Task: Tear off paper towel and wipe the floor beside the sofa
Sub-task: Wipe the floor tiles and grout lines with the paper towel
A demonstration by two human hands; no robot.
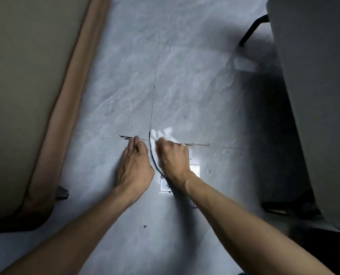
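1. Landmark: the grout crossing (150,139), where two tile joints meet on the grey floor (185,86).
2. The paper towel (163,133) is a crumpled white wad lying on the floor just right of the grout crossing and slightly beyond it.
3. The right hand (173,157) sits just right of the crossing. Its fingers (163,143) are curled down over the near edge of the wad and grip it.
4. The left hand (135,163) sits just left of the crossing. Its fingers (134,144) are straight and close together, tips at the floor, holding nothing.
5. A thin black cable (154,163) runs from the crossing toward the camera, between the two hands.
6. Dark debris (125,137) lies along the joint left of the crossing.
7. A bright floor plate (195,170) shows nearer than the crossing, partly under the right wrist.
8. The sofa (26,86), beige with tan edging, stands well left of the crossing.
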